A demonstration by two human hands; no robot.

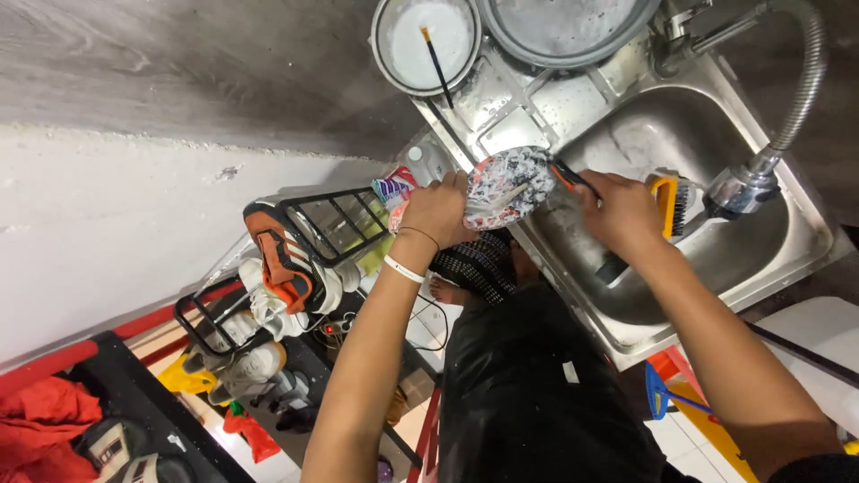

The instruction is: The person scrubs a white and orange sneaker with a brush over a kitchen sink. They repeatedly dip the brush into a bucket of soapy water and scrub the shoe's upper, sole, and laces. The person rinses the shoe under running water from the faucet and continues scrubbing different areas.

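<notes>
Patterned shoe clasped in left grip; right grip clutches brush against it.

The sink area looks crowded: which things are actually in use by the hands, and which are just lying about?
In use:
- patterned shoe, held by the left hand over the sink
- orange-handled tool, gripped by the right hand

Lying about:
- yellow scrub brush in the sink
- two basins behind it
- hanging faucet hose
- shoe rack with an orange sneaker
</notes>
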